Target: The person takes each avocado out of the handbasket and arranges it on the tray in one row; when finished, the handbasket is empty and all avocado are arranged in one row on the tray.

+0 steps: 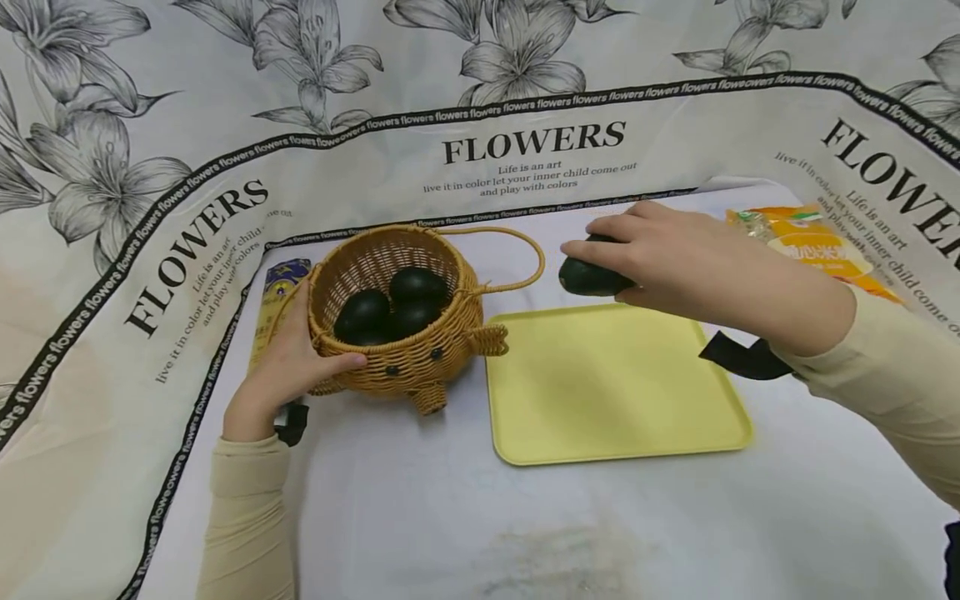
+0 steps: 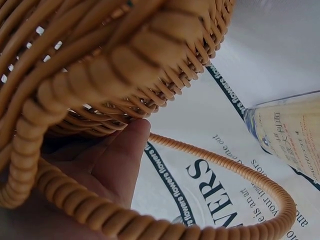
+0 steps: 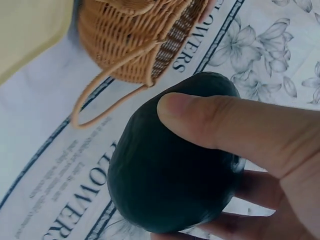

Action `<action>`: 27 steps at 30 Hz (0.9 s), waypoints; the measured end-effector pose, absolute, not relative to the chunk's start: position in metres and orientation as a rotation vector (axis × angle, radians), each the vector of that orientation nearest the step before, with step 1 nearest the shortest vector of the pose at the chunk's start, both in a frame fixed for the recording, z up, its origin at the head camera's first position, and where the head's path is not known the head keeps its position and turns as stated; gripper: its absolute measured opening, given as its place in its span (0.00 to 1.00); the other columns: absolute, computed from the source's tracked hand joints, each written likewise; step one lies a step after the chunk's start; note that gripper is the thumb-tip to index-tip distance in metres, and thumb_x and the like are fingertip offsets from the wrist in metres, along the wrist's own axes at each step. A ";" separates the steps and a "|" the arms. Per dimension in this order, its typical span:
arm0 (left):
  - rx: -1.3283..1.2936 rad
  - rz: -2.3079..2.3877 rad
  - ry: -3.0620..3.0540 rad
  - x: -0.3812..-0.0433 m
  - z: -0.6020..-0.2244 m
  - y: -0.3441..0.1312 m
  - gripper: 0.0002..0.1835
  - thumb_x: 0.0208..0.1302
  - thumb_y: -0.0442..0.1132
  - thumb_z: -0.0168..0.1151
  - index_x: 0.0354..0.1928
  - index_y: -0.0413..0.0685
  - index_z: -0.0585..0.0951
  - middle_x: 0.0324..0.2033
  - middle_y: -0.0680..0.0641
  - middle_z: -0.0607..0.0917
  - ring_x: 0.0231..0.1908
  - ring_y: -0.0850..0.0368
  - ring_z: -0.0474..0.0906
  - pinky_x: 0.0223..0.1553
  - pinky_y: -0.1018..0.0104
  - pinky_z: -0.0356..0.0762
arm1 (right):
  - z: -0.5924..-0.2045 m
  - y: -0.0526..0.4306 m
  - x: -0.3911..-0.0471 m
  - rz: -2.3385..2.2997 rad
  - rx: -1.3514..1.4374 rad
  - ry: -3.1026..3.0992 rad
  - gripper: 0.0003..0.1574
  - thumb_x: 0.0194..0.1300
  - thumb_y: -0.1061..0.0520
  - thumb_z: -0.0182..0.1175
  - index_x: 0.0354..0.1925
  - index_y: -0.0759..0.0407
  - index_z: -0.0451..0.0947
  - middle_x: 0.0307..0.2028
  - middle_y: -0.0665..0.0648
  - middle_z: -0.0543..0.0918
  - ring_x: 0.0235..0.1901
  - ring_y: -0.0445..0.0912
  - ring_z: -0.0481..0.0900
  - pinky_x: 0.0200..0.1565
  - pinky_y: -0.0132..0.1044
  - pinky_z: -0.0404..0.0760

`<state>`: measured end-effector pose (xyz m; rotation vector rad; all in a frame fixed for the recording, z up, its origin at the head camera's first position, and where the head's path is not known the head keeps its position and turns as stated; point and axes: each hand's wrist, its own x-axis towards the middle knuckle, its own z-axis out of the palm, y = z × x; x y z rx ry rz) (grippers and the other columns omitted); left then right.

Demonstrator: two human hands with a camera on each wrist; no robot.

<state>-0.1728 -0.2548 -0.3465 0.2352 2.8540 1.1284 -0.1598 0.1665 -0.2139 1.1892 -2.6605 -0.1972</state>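
Note:
A dark green avocado (image 3: 170, 175) is in my right hand (image 1: 675, 254), gripped between thumb and fingers above the back edge of the yellow tray (image 1: 615, 383). To the left stands a wicker basket (image 1: 450, 342) with an animal face and two loop handles. Several dark avocados (image 1: 418, 287) lie inside it. My left hand (image 1: 288, 358) holds the basket by its left side, the thumb along the front rim. In the left wrist view, one wicker handle (image 2: 270, 187) loops past the fingers (image 2: 122, 160) and partly hides the hand.
Behind the left hand lies a yellow and blue packet (image 1: 281, 287). An orange packet (image 1: 817, 246) rests at the back right, partly behind the right forearm. White cloth (image 1: 420, 500) covers the table, and a flower-printed sheet (image 1: 525, 150) rises at the back.

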 end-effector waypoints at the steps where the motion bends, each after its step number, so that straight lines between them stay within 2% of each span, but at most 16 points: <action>1: 0.232 1.132 2.856 -0.172 -0.346 -0.256 0.69 0.44 0.57 0.74 0.72 0.68 0.26 0.74 0.44 0.43 0.72 0.38 0.46 0.65 0.35 0.55 | -0.215 0.170 -0.159 -0.194 1.160 -2.699 0.40 0.47 0.58 0.72 0.60 0.48 0.71 0.50 0.56 0.79 0.45 0.57 0.76 0.35 0.51 0.79; 5: 0.204 1.094 2.872 -0.167 -0.345 -0.259 0.69 0.45 0.58 0.73 0.72 0.67 0.26 0.74 0.43 0.41 0.72 0.38 0.46 0.65 0.35 0.54 | -0.223 0.185 -0.161 -0.183 1.036 -2.837 0.40 0.49 0.53 0.72 0.61 0.50 0.71 0.51 0.57 0.79 0.46 0.58 0.76 0.37 0.53 0.79; 10: 0.164 1.045 2.887 -0.165 -0.343 -0.261 0.69 0.45 0.60 0.72 0.71 0.69 0.25 0.74 0.43 0.40 0.72 0.37 0.46 0.65 0.34 0.54 | -0.239 0.205 -0.172 -0.120 0.905 -2.971 0.40 0.50 0.52 0.71 0.61 0.58 0.71 0.50 0.63 0.80 0.43 0.58 0.78 0.40 0.53 0.77; 16: 0.166 1.033 2.887 -0.165 -0.342 -0.262 0.69 0.45 0.59 0.72 0.71 0.69 0.25 0.74 0.42 0.41 0.72 0.35 0.46 0.64 0.32 0.54 | -0.266 0.224 -0.190 -0.046 0.711 -3.188 0.40 0.52 0.49 0.68 0.61 0.64 0.69 0.41 0.66 0.81 0.34 0.52 0.76 0.30 0.44 0.73; 21: 0.197 1.042 2.883 -0.166 -0.343 -0.259 0.69 0.45 0.58 0.73 0.71 0.69 0.25 0.74 0.40 0.42 0.71 0.34 0.46 0.62 0.30 0.55 | -0.286 0.240 -0.207 0.029 0.579 -3.349 0.41 0.55 0.46 0.66 0.60 0.68 0.69 0.41 0.65 0.82 0.32 0.51 0.74 0.30 0.41 0.72; 27: 0.227 1.025 2.878 -0.168 -0.343 -0.254 0.69 0.46 0.58 0.73 0.71 0.67 0.24 0.74 0.38 0.41 0.71 0.32 0.46 0.61 0.29 0.55 | -0.312 0.257 -0.220 0.096 0.459 -3.460 0.36 0.55 0.43 0.65 0.52 0.68 0.75 0.37 0.63 0.82 0.31 0.50 0.76 0.29 0.40 0.75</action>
